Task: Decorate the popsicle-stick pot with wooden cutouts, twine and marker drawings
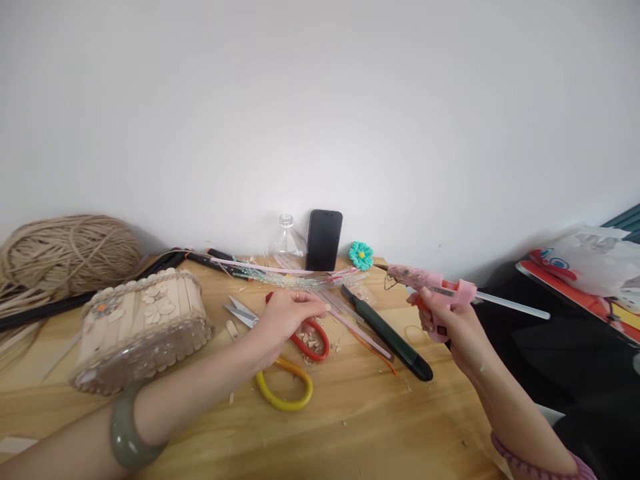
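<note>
My left hand [286, 321] pinches a small pale wooden piece [328, 308] between thumb and fingertips, above the scissors [285, 405] with one red and one yellow handle loop. A pink hot glue gun [416, 277] is gripped in my right hand [453, 323]; its nozzle points left, and a translucent glue stick [515, 305] juts from its back. On the left lies a box covered with wooden craft sticks [135, 310], tipped on its side, with petal-shaped pieces and twine trim. Wood chips [313, 342] are scattered around the red loop.
A dark green utility knife [393, 337] lies between my hands. Behind stand a phone [324, 240], a clear bottle top [286, 243] and a teal flower [361, 255]. Glittery pipe cleaners [290, 279] cross the table. Twine [70, 253] sits far left, a plastic bag [585, 260] far right.
</note>
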`<state>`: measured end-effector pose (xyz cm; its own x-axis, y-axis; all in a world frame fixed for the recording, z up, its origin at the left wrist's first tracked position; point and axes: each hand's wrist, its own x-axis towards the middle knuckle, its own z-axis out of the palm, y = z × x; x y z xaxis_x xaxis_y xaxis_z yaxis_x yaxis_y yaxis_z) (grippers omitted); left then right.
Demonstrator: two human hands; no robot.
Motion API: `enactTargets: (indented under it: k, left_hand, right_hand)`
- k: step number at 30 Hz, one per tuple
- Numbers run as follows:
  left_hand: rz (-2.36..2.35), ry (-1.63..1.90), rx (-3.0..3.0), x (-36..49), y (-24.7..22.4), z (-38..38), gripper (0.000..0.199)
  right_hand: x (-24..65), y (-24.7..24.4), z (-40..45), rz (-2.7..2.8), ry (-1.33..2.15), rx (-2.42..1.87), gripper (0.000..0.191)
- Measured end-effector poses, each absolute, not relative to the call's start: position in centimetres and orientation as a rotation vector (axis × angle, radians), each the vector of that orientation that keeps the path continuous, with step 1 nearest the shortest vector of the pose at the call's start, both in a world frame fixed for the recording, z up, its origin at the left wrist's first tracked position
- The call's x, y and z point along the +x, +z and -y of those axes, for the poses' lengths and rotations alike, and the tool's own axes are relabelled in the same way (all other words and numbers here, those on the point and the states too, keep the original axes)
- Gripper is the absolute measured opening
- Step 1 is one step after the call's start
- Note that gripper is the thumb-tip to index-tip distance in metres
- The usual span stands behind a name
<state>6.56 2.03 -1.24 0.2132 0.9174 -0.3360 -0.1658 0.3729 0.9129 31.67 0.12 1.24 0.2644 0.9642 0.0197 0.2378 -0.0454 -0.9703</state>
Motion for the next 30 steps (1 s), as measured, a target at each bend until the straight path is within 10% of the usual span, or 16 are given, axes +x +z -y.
enactTargets:
  k: [30]
  left_hand:
    - [-1.101,0.97,0.89,7.6,0.4,-3.0,0.009]
  right_hand:
    - [27.7,1.7,2.5,1.559,0.805,-1.434,0.035]
